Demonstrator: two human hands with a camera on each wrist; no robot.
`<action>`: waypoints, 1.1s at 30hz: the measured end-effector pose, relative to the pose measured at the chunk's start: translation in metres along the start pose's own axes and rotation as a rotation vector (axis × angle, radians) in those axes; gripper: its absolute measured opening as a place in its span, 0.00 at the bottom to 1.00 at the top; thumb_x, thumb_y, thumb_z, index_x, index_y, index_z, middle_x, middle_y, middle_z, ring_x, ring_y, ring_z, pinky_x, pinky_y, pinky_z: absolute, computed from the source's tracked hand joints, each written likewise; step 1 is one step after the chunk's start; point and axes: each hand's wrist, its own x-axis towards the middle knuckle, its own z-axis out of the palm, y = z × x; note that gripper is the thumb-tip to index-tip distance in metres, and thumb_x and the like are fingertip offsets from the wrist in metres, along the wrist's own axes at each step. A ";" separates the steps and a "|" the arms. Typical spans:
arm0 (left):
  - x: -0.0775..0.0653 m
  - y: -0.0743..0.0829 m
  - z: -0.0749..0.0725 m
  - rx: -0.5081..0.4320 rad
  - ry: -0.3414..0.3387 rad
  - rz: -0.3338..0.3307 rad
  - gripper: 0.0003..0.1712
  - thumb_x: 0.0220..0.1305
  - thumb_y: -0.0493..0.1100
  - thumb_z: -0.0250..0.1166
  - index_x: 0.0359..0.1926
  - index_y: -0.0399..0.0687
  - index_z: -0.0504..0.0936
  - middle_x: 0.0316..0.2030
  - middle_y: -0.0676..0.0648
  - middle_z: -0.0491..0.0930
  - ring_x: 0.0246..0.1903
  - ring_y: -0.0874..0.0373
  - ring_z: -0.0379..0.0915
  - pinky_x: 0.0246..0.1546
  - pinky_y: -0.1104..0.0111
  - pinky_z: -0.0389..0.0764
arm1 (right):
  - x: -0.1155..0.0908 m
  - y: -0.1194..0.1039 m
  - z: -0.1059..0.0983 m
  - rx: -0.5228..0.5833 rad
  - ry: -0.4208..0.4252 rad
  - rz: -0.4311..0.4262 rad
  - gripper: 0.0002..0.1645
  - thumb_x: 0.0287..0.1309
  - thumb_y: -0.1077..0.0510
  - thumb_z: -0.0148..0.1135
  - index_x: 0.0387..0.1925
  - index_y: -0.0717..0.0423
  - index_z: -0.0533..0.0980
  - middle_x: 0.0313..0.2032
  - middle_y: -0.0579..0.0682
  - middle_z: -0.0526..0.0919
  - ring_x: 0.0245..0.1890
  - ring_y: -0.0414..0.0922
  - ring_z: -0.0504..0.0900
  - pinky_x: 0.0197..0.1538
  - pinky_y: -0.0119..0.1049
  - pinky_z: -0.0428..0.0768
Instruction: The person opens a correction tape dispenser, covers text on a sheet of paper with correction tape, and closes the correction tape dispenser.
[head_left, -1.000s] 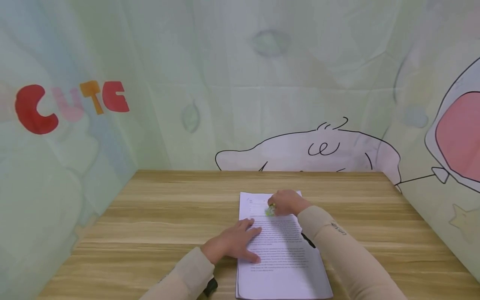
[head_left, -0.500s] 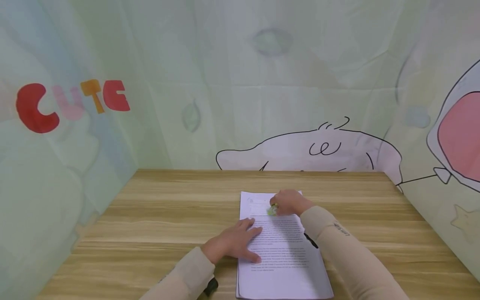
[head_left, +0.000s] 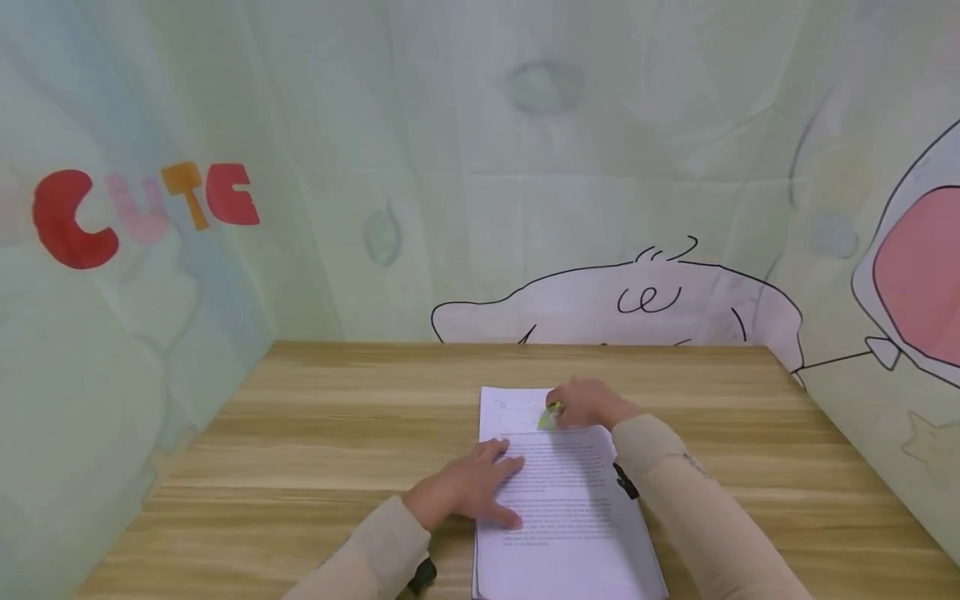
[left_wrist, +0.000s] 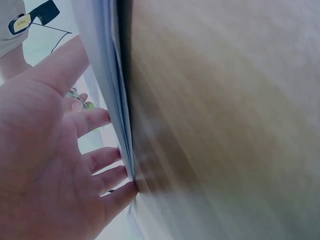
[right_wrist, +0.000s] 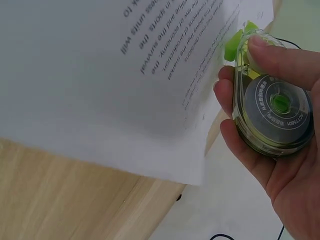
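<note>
A stack of printed white paper [head_left: 562, 567] lies on the wooden table. My left hand [head_left: 468, 487] rests on its left side with the fingers spread. Near the top of the page, my right hand [head_left: 592, 403] grips a correction tape dispenser [head_left: 551, 416] with the green tip down by the upper printed lines. The right wrist view shows the dispenser [right_wrist: 274, 107] as a clear case with a grey disc and green hub. The thumb presses on its front end while the fingers curl round behind. My right hand covers the page's upper right corner.
The wood-grain table [head_left: 337, 417] surrounds the stack on both sides and behind. A printed fabric backdrop [head_left: 450, 192] stands along the table's back and sides. A black wrist strap [head_left: 625, 482] shows under the right sleeve.
My right hand has slid a little to the right across the top of the page with the correction tape dispenser. The left hand stays in place on the paper.
</note>
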 end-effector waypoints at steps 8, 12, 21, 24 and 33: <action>0.000 -0.001 0.001 -0.007 -0.009 -0.004 0.49 0.46 0.68 0.64 0.67 0.56 0.61 0.69 0.42 0.53 0.68 0.46 0.49 0.62 0.52 0.63 | -0.002 0.001 0.005 0.011 -0.012 0.029 0.20 0.47 0.52 0.64 0.46 0.44 0.79 0.42 0.43 0.84 0.40 0.45 0.78 0.48 0.45 0.75; 0.001 -0.001 0.002 -0.011 -0.014 -0.008 0.49 0.46 0.68 0.64 0.68 0.56 0.61 0.69 0.42 0.53 0.69 0.47 0.49 0.63 0.52 0.63 | -0.004 -0.003 0.004 0.010 -0.011 0.036 0.20 0.48 0.51 0.64 0.47 0.44 0.79 0.43 0.44 0.83 0.41 0.46 0.78 0.47 0.46 0.75; 0.000 0.000 0.000 -0.015 -0.011 -0.008 0.49 0.46 0.68 0.64 0.68 0.56 0.60 0.69 0.42 0.53 0.69 0.46 0.48 0.63 0.52 0.62 | -0.003 -0.008 0.005 0.011 -0.031 0.063 0.20 0.49 0.52 0.64 0.47 0.43 0.79 0.42 0.44 0.83 0.39 0.44 0.78 0.47 0.44 0.75; 0.000 0.002 -0.001 -0.021 -0.011 -0.009 0.49 0.46 0.67 0.64 0.68 0.56 0.61 0.69 0.42 0.53 0.68 0.46 0.49 0.63 0.51 0.63 | -0.002 -0.008 0.005 0.017 -0.030 0.064 0.19 0.48 0.52 0.64 0.46 0.43 0.79 0.41 0.44 0.83 0.38 0.43 0.78 0.46 0.43 0.75; -0.001 0.002 -0.002 -0.020 -0.007 -0.010 0.48 0.46 0.67 0.65 0.67 0.56 0.61 0.69 0.42 0.53 0.68 0.46 0.49 0.62 0.51 0.63 | -0.003 -0.010 0.005 0.000 -0.021 0.046 0.21 0.48 0.53 0.64 0.47 0.45 0.79 0.40 0.45 0.84 0.34 0.42 0.76 0.44 0.42 0.75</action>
